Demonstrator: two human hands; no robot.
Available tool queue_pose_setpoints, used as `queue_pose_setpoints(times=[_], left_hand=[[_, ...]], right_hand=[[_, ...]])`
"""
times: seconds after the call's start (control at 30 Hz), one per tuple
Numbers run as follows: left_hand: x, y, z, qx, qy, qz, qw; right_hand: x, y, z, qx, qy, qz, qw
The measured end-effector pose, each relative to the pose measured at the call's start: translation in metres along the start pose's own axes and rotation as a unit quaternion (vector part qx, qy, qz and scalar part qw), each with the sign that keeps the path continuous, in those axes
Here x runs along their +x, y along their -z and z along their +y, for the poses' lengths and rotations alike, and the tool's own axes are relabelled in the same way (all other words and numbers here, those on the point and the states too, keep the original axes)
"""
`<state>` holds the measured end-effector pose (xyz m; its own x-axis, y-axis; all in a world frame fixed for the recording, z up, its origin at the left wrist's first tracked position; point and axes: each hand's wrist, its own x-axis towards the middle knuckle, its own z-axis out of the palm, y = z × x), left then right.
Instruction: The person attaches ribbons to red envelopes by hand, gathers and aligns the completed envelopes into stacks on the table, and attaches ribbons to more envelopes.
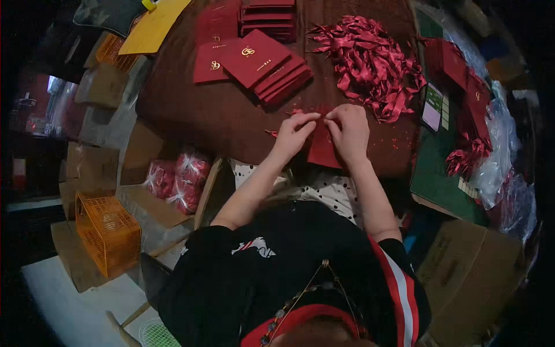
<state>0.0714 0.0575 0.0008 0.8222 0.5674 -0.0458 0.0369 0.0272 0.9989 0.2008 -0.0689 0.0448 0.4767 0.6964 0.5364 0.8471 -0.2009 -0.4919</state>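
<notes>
Near the front edge of the brown-covered table (225, 124), a dark red card or pouch (322, 149) lies under and between my hands. My left hand (296, 134) pinches at its top edge, thumb and forefinger together; what it grips is too small to make out. Close beside it, my right hand (350, 130) is also closed in a pinch at the same edge, its fingertips hiding what they hold. Beyond my hands are stacked red cards (257, 56) with gold print. Up and to the right lies a heap of shiny red ribbons (378, 63).
On the right, a green surface (439, 173) bears a phone (432, 107), more red pouches (475, 107) and clear plastic bags (500, 144). An orange crate (110, 234) and an open carton with wrapped red bundles (188, 179) stand at the left. A yellow sheet (153, 26) lies at the upper left.
</notes>
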Motion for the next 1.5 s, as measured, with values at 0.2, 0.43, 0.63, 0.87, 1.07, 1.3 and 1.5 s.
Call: queue_pose_setpoints(times=[0.2, 0.43, 0.63, 0.87, 1.07, 1.3, 1.5], left_hand=[[0.000, -0.007, 0.007, 0.266, -0.112, 0.058, 0.956], [0.000, -0.020, 0.009, 0.384, -0.086, 0.070, 0.916], [0.001, -0.020, -0.001, 0.424, -0.108, 0.066, 0.897], [0.000, -0.022, 0.003, 0.430, -0.101, 0.074, 0.894], [0.000, -0.022, 0.002, 0.423, -0.115, 0.082, 0.895], [-0.001, -0.023, 0.001, 0.414, -0.137, 0.097, 0.895], [-0.001, -0.024, -0.001, 0.399, -0.155, 0.102, 0.898]], right_hand=[[-0.007, -0.007, 0.012, 0.045, -0.060, -0.070, 0.995], [0.034, 0.057, -0.038, 0.182, 0.027, -0.026, 0.983], [0.032, 0.184, -0.085, 0.753, 0.294, -0.041, 0.588], [0.019, 0.193, -0.098, 0.747, 0.234, 0.002, 0.622], [0.033, 0.181, -0.106, 0.747, 0.214, 0.010, 0.629], [0.029, 0.192, -0.087, 0.765, 0.221, -0.018, 0.605], [0.030, 0.193, -0.089, 0.779, 0.213, -0.031, 0.589]])
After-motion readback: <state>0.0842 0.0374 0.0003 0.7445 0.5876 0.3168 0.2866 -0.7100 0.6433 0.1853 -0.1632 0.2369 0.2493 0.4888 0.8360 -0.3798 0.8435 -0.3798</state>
